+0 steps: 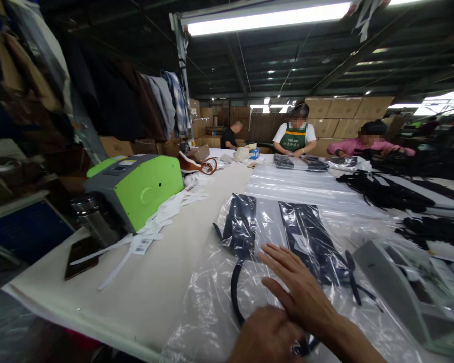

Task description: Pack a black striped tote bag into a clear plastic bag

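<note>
A clear plastic bag (200, 302) lies on the table in front of me, wrapped around a dark, flat article (304, 229) with two dark panels, a pale middle strip and a small white label. A dark looped strap (235, 287) curves from its left side towards me. My right hand (300, 285) rests over the near middle of the wrapped article, palm down with fingers stretched out. Below it, my left hand (267, 335) is curled near the strap's lower end. Its fingertips are hidden and partly blurred, so what they hold cannot be made out.
Left stand a green and grey machine (147, 186), a steel flask (93, 217), a phone (81, 257) and white label strips (139, 244). Right is a grey tray (389, 282) near black straps (386, 194). Plastic sheets (298, 184) lie ahead; several people work beyond.
</note>
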A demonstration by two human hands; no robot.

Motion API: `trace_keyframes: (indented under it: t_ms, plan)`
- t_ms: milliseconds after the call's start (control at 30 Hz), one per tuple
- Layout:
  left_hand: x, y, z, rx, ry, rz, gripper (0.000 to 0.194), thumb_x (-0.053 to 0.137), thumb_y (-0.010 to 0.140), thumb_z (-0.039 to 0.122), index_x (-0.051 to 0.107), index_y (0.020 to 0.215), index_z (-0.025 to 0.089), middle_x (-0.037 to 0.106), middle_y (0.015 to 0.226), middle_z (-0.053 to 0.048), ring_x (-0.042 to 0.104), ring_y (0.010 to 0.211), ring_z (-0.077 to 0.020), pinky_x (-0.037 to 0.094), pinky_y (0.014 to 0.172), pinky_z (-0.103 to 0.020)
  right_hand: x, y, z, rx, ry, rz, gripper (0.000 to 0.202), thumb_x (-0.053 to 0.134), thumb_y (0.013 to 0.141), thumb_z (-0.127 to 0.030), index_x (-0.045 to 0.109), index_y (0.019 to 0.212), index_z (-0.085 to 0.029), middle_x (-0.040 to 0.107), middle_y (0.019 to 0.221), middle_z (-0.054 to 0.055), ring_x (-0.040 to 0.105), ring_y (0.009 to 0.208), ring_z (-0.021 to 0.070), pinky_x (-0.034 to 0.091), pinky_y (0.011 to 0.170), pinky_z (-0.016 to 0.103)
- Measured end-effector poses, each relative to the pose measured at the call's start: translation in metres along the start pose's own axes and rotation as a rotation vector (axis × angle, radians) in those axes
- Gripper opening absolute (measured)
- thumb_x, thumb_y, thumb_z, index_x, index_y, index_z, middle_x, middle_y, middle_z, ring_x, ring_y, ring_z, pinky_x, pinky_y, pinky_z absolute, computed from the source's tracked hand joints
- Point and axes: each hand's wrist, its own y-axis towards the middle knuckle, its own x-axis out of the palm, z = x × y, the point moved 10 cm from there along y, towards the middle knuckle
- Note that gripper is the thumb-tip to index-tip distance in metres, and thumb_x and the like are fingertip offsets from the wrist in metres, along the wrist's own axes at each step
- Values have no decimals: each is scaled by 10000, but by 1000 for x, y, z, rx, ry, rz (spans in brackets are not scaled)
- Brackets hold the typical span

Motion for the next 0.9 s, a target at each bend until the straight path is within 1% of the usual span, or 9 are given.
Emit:
trace_keyframes:
  t_ms: [100, 167, 333, 467, 600, 667, 733, 800, 900]
  plan:
    - [-45, -43, -68, -208, 376, 204, 694, 595, 929, 510, 413, 1510, 175, 610, 1369, -173, 566, 1231, -334, 506, 966, -457, 40, 44, -7, -48, 24, -53, 489, 511, 1011, -355, 483, 1481, -222, 446, 1567, 87, 331, 1498, 267, 284, 1240, 551]
    - [-60, -81, -93, -205, 607, 294, 737, 565, 930, 558, 403, 1514, 139, 557, 1447, -159, 503, 1317, -330, 434, 1037, -455, 68, 53, -9, -46, 43, -89, 543, 537, 998, -393, 449, 1506, -219, 381, 1605, 94, 258, 1527, 285, 224, 1250, 585]
    - [-44, -145, -113, -129, 851, 182, 805, 421, 885, 774, 577, 1388, 164, 591, 1425, -118, 348, 1459, -278, 159, 1258, -425, 133, 38, -33, -126, 138, -259, 640, 600, 951, -433, 397, 1536, -273, 314, 1641, 62, 233, 1532, 300, 191, 1253, 600]
    - [-45, -165, -111, -145, 959, 124, 577, 468, 944, 633, 633, 1331, 237, 627, 1388, -72, 225, 1524, -288, 31, 1289, -516, 161, 23, -43, -177, 141, -316, 641, 594, 945, -426, 395, 1538, -285, 344, 1629, 45, 269, 1518, 300, 191, 1253, 576]
    - [-56, -183, -112, -121, 1007, 89, 425, 460, 991, 507, 649, 1305, 292, 641, 1372, -17, 309, 1494, -283, 65, 1288, -550, 169, 20, -42, -289, 22, -175, 592, 585, 943, -428, 460, 1502, -278, 413, 1593, 30, 320, 1492, 283, 81, 1269, 499]
    - [-70, -189, -109, -88, 955, 150, 365, 411, 1023, 426, 677, 1247, 315, 664, 1338, 33, 439, 1417, -217, 192, 1288, -438, 169, 19, -44, -358, -34, -61, 569, 584, 936, -438, 506, 1471, -263, 468, 1559, 28, 322, 1486, 273, 3, 1270, 464]
    - [-93, -192, -119, -152, 814, 226, 345, 386, 1034, 351, 698, 1176, 312, 715, 1235, 49, 586, 1257, -149, 405, 1169, -265, 171, 18, -45, -405, -65, 16, 553, 585, 924, -467, 557, 1430, -246, 530, 1510, 33, 292, 1493, 273, -19, 1266, 461]
    - [-119, -193, -149, -353, 636, 281, 294, 419, 1026, 305, 697, 1116, 290, 749, 1100, 29, 680, 1066, -131, 548, 957, -191, 174, 18, -45, -428, -82, 53, 547, 584, 912, -499, 596, 1391, -233, 575, 1467, 43, 255, 1504, 279, -3, 1265, 476]
    - [-154, -197, -211, -686, 503, 344, 238, 440, 1022, 284, 676, 1039, 252, 742, 993, -4, 710, 919, -151, 595, 836, -240, 178, 16, -43, -449, -94, 88, 553, 581, 902, -531, 618, 1365, -231, 611, 1426, 51, 244, 1505, 287, 17, 1263, 488]
